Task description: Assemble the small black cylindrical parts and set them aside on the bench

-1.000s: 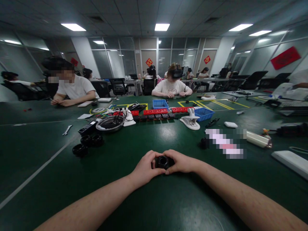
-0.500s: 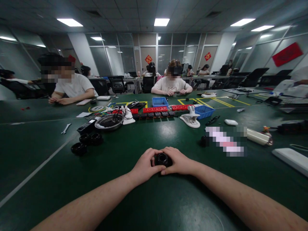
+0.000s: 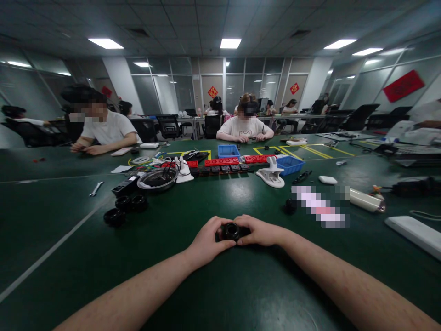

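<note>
At the upper left of the frame, a person in a white T-shirt [image 3: 110, 130] is leaning on the green tabletop [image 3: 51, 207]. Below, toward the left edge, an open-ended wrench [image 3: 97, 189] is lying flat. Three glossy black round parts [image 3: 115, 217] are sitting clustered at centre left, just below a black box with a white label [image 3: 126, 185] and a round metal bowl [image 3: 157, 178] that is holding dark material and cable. A white stand [image 3: 185, 171] is standing beside the bowl's right side.

In the lower centre, the left hand [image 3: 208, 241] is curving its fingers and thumb around the left side of a black ring-shaped part [image 3: 230, 231], whose round opening is facing up toward the camera. Behind it, at the middle of the frame, a red socket strip [image 3: 221, 162] is stretching in front of a blue tray [image 3: 228, 151]. The right hand [image 3: 258, 231] is gripping the part's right side, its fingertips nearly meeting the left hand's. Whether the part is touching the tabletop, I cannot tell.

Farther right, a white clamp base [image 3: 271, 175] is resting beside another blue bin [image 3: 290, 165]; a small black piece [image 3: 290, 206] is lying below them. A cream cylinder [image 3: 365, 201] and a long white bar [image 3: 415, 233] are lying toward the right edge.
</note>
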`<state>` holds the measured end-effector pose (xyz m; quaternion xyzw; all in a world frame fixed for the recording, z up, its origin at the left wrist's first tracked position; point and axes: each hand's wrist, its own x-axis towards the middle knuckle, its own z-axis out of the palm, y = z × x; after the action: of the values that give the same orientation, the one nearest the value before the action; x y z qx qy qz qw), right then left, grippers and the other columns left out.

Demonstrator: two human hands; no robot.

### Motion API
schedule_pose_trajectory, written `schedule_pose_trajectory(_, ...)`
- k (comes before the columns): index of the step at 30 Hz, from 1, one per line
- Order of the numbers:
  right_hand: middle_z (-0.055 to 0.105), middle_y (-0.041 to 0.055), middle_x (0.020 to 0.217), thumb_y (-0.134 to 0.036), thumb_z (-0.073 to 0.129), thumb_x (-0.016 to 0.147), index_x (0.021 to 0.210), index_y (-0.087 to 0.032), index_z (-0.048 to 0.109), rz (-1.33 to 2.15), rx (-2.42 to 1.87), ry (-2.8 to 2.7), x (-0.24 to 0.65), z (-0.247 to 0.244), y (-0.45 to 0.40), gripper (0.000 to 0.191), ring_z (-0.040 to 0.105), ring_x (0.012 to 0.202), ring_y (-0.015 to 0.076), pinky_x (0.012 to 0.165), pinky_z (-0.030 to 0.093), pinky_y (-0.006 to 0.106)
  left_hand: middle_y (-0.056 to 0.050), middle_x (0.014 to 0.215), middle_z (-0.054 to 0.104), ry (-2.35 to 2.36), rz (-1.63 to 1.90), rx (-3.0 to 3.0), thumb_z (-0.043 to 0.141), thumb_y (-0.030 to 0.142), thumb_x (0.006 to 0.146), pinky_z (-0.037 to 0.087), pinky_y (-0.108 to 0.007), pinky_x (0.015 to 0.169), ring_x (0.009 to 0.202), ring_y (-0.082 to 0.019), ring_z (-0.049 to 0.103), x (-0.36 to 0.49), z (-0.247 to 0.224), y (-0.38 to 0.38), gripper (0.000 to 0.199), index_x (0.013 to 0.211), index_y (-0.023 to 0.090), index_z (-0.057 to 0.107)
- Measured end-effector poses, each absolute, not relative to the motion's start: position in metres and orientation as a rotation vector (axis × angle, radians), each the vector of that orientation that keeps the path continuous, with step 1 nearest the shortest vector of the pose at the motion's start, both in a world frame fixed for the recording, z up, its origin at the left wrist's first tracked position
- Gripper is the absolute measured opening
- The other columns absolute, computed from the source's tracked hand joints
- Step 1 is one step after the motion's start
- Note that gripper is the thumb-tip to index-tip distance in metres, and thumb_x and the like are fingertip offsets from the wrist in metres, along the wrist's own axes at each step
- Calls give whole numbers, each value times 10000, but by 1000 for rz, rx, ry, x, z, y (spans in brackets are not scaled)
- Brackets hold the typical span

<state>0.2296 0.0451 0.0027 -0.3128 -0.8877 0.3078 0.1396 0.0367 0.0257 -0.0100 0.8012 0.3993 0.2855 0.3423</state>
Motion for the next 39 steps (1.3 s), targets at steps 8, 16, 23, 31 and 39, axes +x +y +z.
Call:
schedule_pose_trajectory(8, 536, 1, 796, -302, 656, 637, 873, -149, 564, 828, -1017, -2506, 226, -3, 45, 296, 484, 740, 147, 636, 373, 237, -4, 847, 472, 1109, 773, 2031, 675, 290, 613, 383, -221, 557, 678, -135, 469, 38, -11, 24, 377, 948, 191, 535)
schedule_pose_trajectory(16, 519, 1, 670, -557, 626, 545, 696, -168, 485, 409, -1435, -2419, 208, -12, 33, 441, 461, 589, 133, 469, 268, 216, 16, 800, 451, 1222, 814, 1963, 692, 252, 578, 368, -199, 496, 567, -91, 435, 42, -14, 25, 357, 881, 170, 520)
schedule_pose_trajectory(23, 551, 51, 691, -733, 492, 506, 719, -170, 493, 149, -1425, -2517, 207, -8, 31, 601, 507, 636, 201, 524, 309, 270, 16, 801, 451, 1201, 828, 2011, 674, 243, 601, 379, -207, 507, 552, -86, 426, 40, -15, 27, 349, 908, 177, 522)
schedule_pose_trajectory(31, 539, 79, 912, -607, 521, 631, 1008, -158, 459, 286, -1255, -2332, 212, 5, 23, 589, 502, 796, 217, 649, 362, 303, -30, 951, 465, 1195, 834, 2150, 669, 375, 590, 423, -274, 644, 727, -154, 475, 37, -13, 24, 602, 1115, 210, 424)
schedule_pose_trajectory(39, 557, 49, 882, -405, 581, 692, 972, -195, 515, 312, -1144, -2376, 205, 7, 18, 356, 486, 842, 204, 740, 359, 336, -4, 780, 508, 1250, 689, 2256, 626, 315, 636, 383, -246, 582, 712, -170, 500, 36, -12, 26, 223, 806, 186, 562)
